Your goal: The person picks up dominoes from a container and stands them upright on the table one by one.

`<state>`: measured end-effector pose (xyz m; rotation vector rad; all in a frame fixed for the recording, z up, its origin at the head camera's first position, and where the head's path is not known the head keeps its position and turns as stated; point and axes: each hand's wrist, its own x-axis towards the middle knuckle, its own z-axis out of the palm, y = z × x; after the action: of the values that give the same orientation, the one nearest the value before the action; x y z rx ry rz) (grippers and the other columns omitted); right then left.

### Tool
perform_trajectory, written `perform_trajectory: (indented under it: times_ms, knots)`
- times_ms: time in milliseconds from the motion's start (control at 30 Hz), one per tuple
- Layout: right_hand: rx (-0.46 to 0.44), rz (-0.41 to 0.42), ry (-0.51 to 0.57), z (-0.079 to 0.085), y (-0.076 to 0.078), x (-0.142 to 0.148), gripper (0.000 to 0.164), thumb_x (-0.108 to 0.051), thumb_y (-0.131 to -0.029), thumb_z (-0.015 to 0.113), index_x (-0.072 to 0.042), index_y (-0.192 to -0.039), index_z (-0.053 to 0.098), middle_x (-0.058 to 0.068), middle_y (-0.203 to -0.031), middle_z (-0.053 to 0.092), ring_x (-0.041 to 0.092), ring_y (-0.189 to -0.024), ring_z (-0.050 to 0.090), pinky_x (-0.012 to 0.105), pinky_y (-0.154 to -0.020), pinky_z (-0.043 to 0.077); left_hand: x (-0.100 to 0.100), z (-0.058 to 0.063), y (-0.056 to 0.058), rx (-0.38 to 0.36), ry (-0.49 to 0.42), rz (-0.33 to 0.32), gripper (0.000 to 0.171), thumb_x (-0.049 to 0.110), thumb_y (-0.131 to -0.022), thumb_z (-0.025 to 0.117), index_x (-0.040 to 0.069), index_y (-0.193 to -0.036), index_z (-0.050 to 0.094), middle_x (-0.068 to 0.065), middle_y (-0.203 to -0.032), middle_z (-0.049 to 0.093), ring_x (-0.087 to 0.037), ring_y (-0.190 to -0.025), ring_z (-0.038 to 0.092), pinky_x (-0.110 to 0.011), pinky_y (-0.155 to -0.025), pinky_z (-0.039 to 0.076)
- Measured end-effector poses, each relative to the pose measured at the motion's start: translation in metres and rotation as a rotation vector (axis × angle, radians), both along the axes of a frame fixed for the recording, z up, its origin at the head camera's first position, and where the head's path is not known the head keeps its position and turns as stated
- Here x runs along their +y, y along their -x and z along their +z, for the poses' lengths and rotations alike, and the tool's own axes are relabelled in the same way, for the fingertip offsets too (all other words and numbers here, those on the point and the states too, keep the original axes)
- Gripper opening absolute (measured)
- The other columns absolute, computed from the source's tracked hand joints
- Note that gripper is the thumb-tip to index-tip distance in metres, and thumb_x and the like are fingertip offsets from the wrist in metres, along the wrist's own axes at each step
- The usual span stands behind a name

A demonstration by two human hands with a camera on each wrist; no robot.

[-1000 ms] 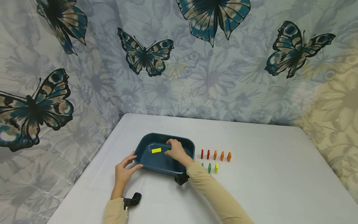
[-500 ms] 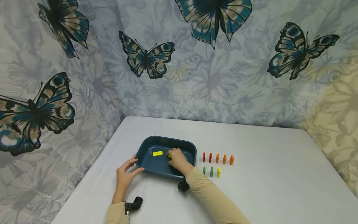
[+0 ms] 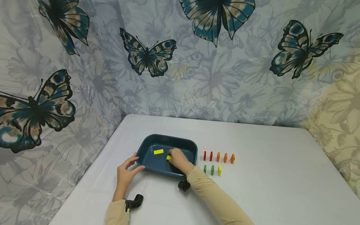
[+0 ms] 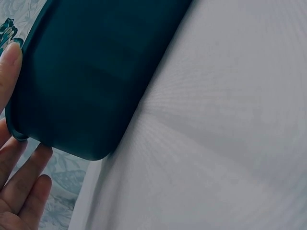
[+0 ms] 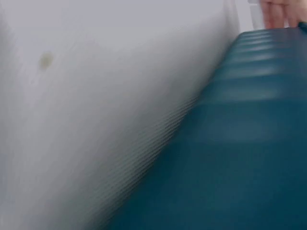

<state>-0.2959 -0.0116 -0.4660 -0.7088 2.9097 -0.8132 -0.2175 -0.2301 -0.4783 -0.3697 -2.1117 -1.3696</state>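
Note:
A dark teal rectangular tray (image 3: pixel 160 167) stands on the white table. At its left end the left hand (image 3: pixel 125 175) holds the corner, thumb and fingers spread around it. The left wrist view shows that thumb (image 4: pixel 10 60) at the tray's rim and the fingers against its end wall. Inside the tray, towards the right, the right hand (image 3: pixel 180 159) pinches a small yellow block (image 3: pixel 168 157) low over the tray floor; its fingertips are partly hidden. Another yellow block (image 3: pixel 158 152) lies flat left of it. The right wrist view has mostly the tray's outer wall (image 5: pixel 240 143).
Right of the tray several thin blocks stand upright in two rows: red (image 3: pixel 211 156) and orange (image 3: pixel 225 157) behind, green (image 3: pixel 212 170) and yellow (image 3: pixel 219 170) in front. The right sleeve (image 3: pixel 216 193) crosses close by the front row. Butterfly-patterned cloth (image 3: pixel 213 93) hangs behind the table.
The right hand has lowered into the tray and turned slightly, and the yellow block shows more clearly at its fingertips. The left hand keeps its place at the tray's corner.

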Motion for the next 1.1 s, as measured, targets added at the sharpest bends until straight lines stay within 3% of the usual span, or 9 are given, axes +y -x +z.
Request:
perform_trajectory:
  times_ms: [67,300,467,633,767,867,967,1100]
  knots:
    - [-0.031,0.027,0.058,0.004,-0.001,0.001,0.019,0.000,-0.076,0.067,0.004,-0.095,0.066,0.008,-0.082,0.058,0.018,-0.075,0.055,0.025,-0.066,0.049,0.000,0.000,0.000,-0.009,-0.001,0.006,0.041,-0.007,-0.060,0.078,-0.012,-0.098,0.062,-0.027,-0.111,0.054,-0.032,-0.096,0.057,-0.030,-0.077,0.049]
    - [-0.113,0.120,0.292,0.009,-0.008,0.014,0.018,0.000,-0.077,0.067,0.001,-0.094,0.065,0.004,-0.079,0.057,0.015,-0.072,0.052,0.023,-0.063,0.047,-0.010,-0.022,0.014,0.025,-0.009,-0.008,0.043,-0.004,-0.059,0.080,-0.006,-0.098,0.065,-0.021,-0.112,0.057,-0.020,-0.096,0.059,-0.023,-0.075,0.048]
    - [-0.153,0.168,0.458,0.017,-0.018,0.030,0.020,-0.001,-0.079,0.065,0.001,-0.099,0.063,0.003,-0.082,0.058,0.015,-0.073,0.054,0.021,-0.062,0.048,-0.011,-0.025,0.014,0.030,-0.019,-0.007,0.043,-0.003,-0.059,0.080,-0.006,-0.098,0.065,-0.019,-0.113,0.057,-0.010,-0.096,0.058,-0.018,-0.076,0.046]
    - [-0.191,0.179,0.636,0.027,-0.034,0.055,0.024,-0.001,-0.081,0.063,0.003,-0.105,0.060,0.009,-0.091,0.060,0.021,-0.081,0.057,0.024,-0.067,0.050,-0.008,-0.027,0.010,0.013,-0.044,-0.017,0.043,-0.006,-0.058,0.080,-0.007,-0.098,0.064,-0.021,-0.113,0.057,-0.013,-0.100,0.057,-0.019,-0.077,0.047]
    - [-0.225,0.153,0.731,0.044,-0.054,0.076,0.025,0.002,-0.082,0.061,0.005,-0.107,0.058,0.016,-0.096,0.059,0.028,-0.085,0.057,0.029,-0.069,0.051,-0.005,-0.022,0.005,0.002,-0.046,-0.024,0.042,-0.009,-0.058,0.079,-0.008,-0.097,0.064,-0.025,-0.111,0.056,-0.026,-0.100,0.057,-0.024,-0.078,0.048]
    - [-0.192,0.133,0.735,0.050,-0.061,0.093,0.024,0.002,-0.082,0.060,0.005,-0.107,0.058,0.015,-0.096,0.060,0.026,-0.085,0.057,0.030,-0.069,0.051,-0.001,-0.011,0.000,0.010,-0.041,-0.021,0.042,-0.011,-0.058,0.078,-0.011,-0.097,0.063,-0.028,-0.110,0.055,-0.035,-0.099,0.055,-0.025,-0.078,0.048]
    - [-0.220,0.115,0.763,0.045,-0.063,0.115,0.027,-0.002,-0.084,0.060,0.004,-0.110,0.056,0.013,-0.100,0.059,0.021,-0.088,0.057,0.030,-0.072,0.050,0.002,-0.002,-0.003,0.010,-0.036,-0.015,0.041,-0.011,-0.058,0.077,-0.012,-0.096,0.062,-0.029,-0.110,0.055,-0.038,-0.098,0.054,-0.026,-0.078,0.048]
    - [-0.308,0.038,0.887,0.037,-0.068,0.156,0.033,-0.005,-0.085,0.060,0.008,-0.114,0.051,0.014,-0.102,0.056,0.018,-0.088,0.057,0.031,-0.075,0.050,0.002,0.002,-0.002,0.011,-0.024,-0.028,0.040,-0.011,-0.059,0.077,-0.013,-0.097,0.062,-0.030,-0.110,0.054,-0.036,-0.098,0.055,-0.026,-0.078,0.048]
